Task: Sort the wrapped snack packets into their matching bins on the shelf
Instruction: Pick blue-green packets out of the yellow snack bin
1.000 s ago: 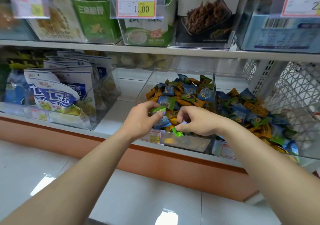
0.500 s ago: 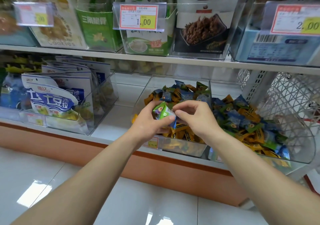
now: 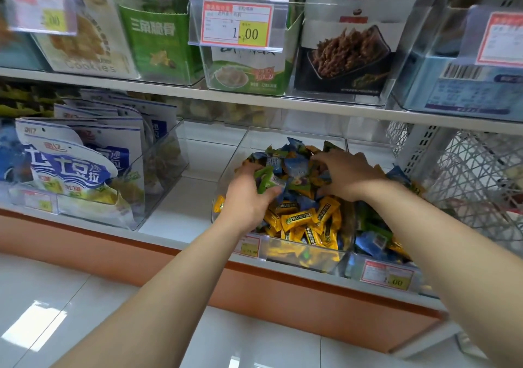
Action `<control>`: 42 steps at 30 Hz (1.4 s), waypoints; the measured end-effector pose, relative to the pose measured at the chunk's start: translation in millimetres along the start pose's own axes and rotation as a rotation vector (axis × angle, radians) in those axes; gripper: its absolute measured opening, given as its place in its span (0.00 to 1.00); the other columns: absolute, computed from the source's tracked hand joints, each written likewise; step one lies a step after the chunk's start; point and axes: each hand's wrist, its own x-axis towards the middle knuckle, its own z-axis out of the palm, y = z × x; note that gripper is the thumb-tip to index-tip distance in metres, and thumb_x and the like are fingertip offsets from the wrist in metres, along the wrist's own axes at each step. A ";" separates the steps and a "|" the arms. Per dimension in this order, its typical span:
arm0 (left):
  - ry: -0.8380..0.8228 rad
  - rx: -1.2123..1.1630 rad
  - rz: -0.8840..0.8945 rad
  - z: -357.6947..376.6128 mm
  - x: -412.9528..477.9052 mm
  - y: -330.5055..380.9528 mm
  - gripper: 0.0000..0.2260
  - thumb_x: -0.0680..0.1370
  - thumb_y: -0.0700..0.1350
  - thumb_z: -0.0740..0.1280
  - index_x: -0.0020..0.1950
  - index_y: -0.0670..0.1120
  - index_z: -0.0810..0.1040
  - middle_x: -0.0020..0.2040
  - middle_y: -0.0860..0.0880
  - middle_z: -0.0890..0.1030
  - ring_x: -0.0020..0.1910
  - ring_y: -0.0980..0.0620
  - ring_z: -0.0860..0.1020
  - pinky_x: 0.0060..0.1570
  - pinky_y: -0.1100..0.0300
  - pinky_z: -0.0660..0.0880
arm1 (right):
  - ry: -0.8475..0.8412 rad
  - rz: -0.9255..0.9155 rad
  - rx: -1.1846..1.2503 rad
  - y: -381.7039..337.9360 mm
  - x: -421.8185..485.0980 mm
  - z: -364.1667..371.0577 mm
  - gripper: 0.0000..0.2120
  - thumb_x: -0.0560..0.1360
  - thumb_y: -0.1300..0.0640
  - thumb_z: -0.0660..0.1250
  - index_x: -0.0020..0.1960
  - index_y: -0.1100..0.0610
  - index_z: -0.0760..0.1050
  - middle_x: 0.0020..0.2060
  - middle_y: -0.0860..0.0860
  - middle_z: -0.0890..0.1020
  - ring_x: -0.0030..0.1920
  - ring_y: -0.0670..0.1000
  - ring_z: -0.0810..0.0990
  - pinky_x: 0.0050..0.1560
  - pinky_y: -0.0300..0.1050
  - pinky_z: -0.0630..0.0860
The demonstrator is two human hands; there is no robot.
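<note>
On the lower shelf (image 3: 175,217), near its front edge and right of the middle, a clear bin (image 3: 300,254) holds a heap of small wrapped snack packets. Yellow packets (image 3: 300,217) lie at the front of it, with blue, green and orange ones mixed toward the back. The left hand (image 3: 246,198) is over the bin's left side, fingers and thumb curled round green packets (image 3: 263,179) held just above the heap. The right hand (image 3: 348,175) lies palm down on the back right of the heap, its fingers bent into the packets; whether it grips any I cannot tell. Just beside this bin, toward the shelf's right end, a second clear bin (image 3: 353,265) holds more blue and green packets, with a price tag (image 3: 387,275) on its front. Toward the shelf's left end stand white-and-blue bags (image 3: 70,169) in another clear bin. The upper shelf (image 3: 254,100) carries boxed snacks behind a tag marked 1.00 (image 3: 237,25).
</note>
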 end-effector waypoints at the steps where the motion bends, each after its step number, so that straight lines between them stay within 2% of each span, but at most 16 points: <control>1: -0.029 -0.010 -0.004 1.3 1.4 0.4 0.25 0.76 0.50 0.73 0.70 0.45 0.70 0.61 0.45 0.79 0.60 0.45 0.77 0.56 0.56 0.73 | 0.008 -0.006 0.033 0.2 -0.1 0.2 0.38 0.71 0.41 0.74 0.75 0.45 0.62 0.68 0.53 0.71 0.68 0.58 0.70 0.66 0.56 0.63; 4: -0.120 -0.007 0.004 4.3 5.3 -0.2 0.25 0.76 0.51 0.73 0.69 0.46 0.70 0.60 0.47 0.80 0.59 0.47 0.78 0.52 0.59 0.72 | 0.024 -0.037 0.163 1.7 -1.0 -3.1 0.31 0.73 0.39 0.72 0.72 0.44 0.67 0.63 0.50 0.73 0.62 0.55 0.73 0.57 0.50 0.70; 7: -0.171 0.050 0.016 7.5 7.6 -3.3 0.24 0.75 0.54 0.73 0.67 0.47 0.71 0.60 0.48 0.80 0.58 0.46 0.77 0.53 0.56 0.74 | 0.000 -0.067 0.272 2.2 -0.7 -9.3 0.29 0.71 0.37 0.71 0.69 0.44 0.70 0.58 0.46 0.73 0.57 0.49 0.73 0.51 0.44 0.68; 11: -0.122 0.151 0.031 5.5 9.2 -6.6 0.27 0.73 0.56 0.74 0.68 0.49 0.72 0.60 0.49 0.80 0.56 0.47 0.78 0.49 0.57 0.73 | 0.181 -0.131 0.422 -12.9 5.8 -5.8 0.19 0.77 0.39 0.65 0.66 0.43 0.73 0.59 0.45 0.75 0.59 0.47 0.73 0.54 0.44 0.66; 15: -0.084 0.104 0.025 0.5 7.5 -6.3 0.26 0.70 0.54 0.77 0.64 0.48 0.76 0.53 0.51 0.80 0.50 0.51 0.77 0.41 0.64 0.69 | -0.015 -0.152 0.228 -28.1 18.6 8.4 0.26 0.78 0.38 0.63 0.74 0.42 0.66 0.70 0.53 0.70 0.70 0.55 0.69 0.66 0.53 0.68; 17: -0.096 0.117 0.023 -2.2 6.5 -4.6 0.25 0.70 0.54 0.77 0.62 0.47 0.77 0.49 0.53 0.79 0.47 0.53 0.76 0.36 0.69 0.67 | -0.065 -0.131 0.236 -27.2 21.7 9.3 0.30 0.75 0.35 0.65 0.74 0.40 0.65 0.70 0.53 0.70 0.70 0.56 0.69 0.67 0.55 0.69; 19: -0.101 0.142 0.027 -4.2 6.1 -4.1 0.24 0.70 0.53 0.78 0.62 0.47 0.77 0.48 0.53 0.79 0.47 0.52 0.77 0.38 0.65 0.69 | -0.040 -0.137 0.200 -25.9 21.6 8.9 0.29 0.72 0.32 0.67 0.70 0.38 0.69 0.61 0.51 0.73 0.63 0.54 0.72 0.60 0.54 0.72; 21: -0.082 0.149 0.014 -7.3 4.6 -3.8 0.24 0.69 0.53 0.78 0.62 0.48 0.77 0.48 0.54 0.79 0.46 0.53 0.77 0.42 0.63 0.69 | 0.010 -0.146 0.177 -25.9 19.9 9.8 0.22 0.71 0.32 0.68 0.61 0.39 0.74 0.53 0.48 0.73 0.56 0.52 0.73 0.51 0.49 0.71; 23: -0.070 0.138 0.004 -10.6 3.2 -4.7 0.24 0.69 0.52 0.78 0.62 0.48 0.77 0.48 0.53 0.80 0.47 0.52 0.78 0.44 0.63 0.70 | 0.112 -0.146 0.269 -26.7 20.0 8.6 0.15 0.72 0.36 0.70 0.53 0.42 0.74 0.50 0.47 0.73 0.52 0.50 0.73 0.44 0.46 0.67; 26: -0.087 0.099 -0.001 -15.1 1.5 -6.8 0.25 0.69 0.51 0.79 0.64 0.48 0.77 0.52 0.52 0.82 0.51 0.52 0.80 0.47 0.63 0.73 | 0.256 -0.184 0.422 -33.6 27.3 -0.2 0.11 0.73 0.41 0.72 0.48 0.44 0.74 0.45 0.45 0.71 0.47 0.49 0.73 0.41 0.41 0.66; 29: -0.104 0.133 0.023 -18.9 -1.0 -9.0 0.26 0.69 0.52 0.78 0.65 0.48 0.76 0.55 0.51 0.82 0.54 0.51 0.80 0.51 0.60 0.75 | 0.230 -0.239 0.441 -50.2 45.5 -7.1 0.12 0.71 0.45 0.74 0.51 0.48 0.78 0.49 0.48 0.74 0.50 0.50 0.75 0.44 0.43 0.68; 31: -0.111 0.185 0.044 -20.7 -2.8 -11.7 0.27 0.70 0.53 0.77 0.65 0.49 0.75 0.57 0.50 0.81 0.55 0.49 0.79 0.53 0.56 0.75 | 0.130 -0.236 0.404 -61.3 60.4 -5.6 0.17 0.72 0.46 0.74 0.58 0.48 0.79 0.54 0.49 0.74 0.56 0.52 0.76 0.48 0.43 0.69; 34: -0.106 0.177 0.066 -22.9 -5.6 -16.6 0.26 0.70 0.53 0.77 0.64 0.49 0.75 0.57 0.49 0.81 0.56 0.49 0.78 0.54 0.55 0.75 | -0.045 -0.209 0.214 -70.0 77.9 2.7 0.28 0.73 0.44 0.72 0.71 0.48 0.72 0.67 0.53 0.74 0.65 0.55 0.73 0.56 0.44 0.68; 37: -0.075 0.131 0.066 -25.2 -6.4 -19.7 0.25 0.70 0.51 0.78 0.64 0.50 0.75 0.56 0.50 0.80 0.53 0.52 0.78 0.49 0.62 0.72 | -0.019 -0.176 0.219 -69.8 83.7 5.1 0.33 0.70 0.42 0.75 0.72 0.49 0.70 0.70 0.52 0.73 0.67 0.55 0.72 0.59 0.45 0.67; 40: -0.034 0.037 0.054 -28.1 -7.4 -19.4 0.23 0.70 0.50 0.78 0.62 0.51 0.75 0.48 0.58 0.78 0.43 0.64 0.75 0.40 0.77 0.68 | 0.036 -0.176 0.241 -68.8 76.1 3.4 0.30 0.70 0.43 0.75 0.69 0.47 0.72 0.66 0.52 0.75 0.64 0.55 0.74 0.58 0.47 0.71; 42: -0.010 -0.025 0.047 -29.5 -8.5 -17.0 0.21 0.70 0.49 0.78 0.59 0.53 0.74 0.45 0.64 0.75 0.41 0.69 0.73 0.39 0.81 0.66 | 0.094 -0.177 0.321 -66.4 62.8 -1.3 0.26 0.71 0.43 0.74 0.67 0.45 0.73 0.65 0.51 0.75 0.63 0.54 0.75 0.59 0.48 0.72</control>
